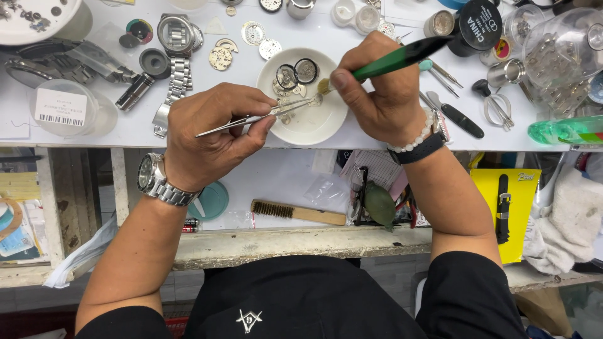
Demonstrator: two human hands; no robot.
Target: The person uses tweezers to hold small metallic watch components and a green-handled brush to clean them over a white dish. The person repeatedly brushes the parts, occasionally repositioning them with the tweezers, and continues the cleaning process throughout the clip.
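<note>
My left hand grips metal tweezers, whose tips reach into a white bowl and pinch a small watch part. My right hand holds a green-handled brush with its pale bristle tip touching that part over the bowl. The bowl holds liquid, two round watch rings and small metal pieces. A steel watch is on my left wrist, a white bead bracelet and a dark band on my right.
The white bench carries a steel watch with bracelet, loose gears, small cups, a clear jar, black-handled tools and a plastic tub. Below lie a wooden brush, a yellow card with a strap and cloth.
</note>
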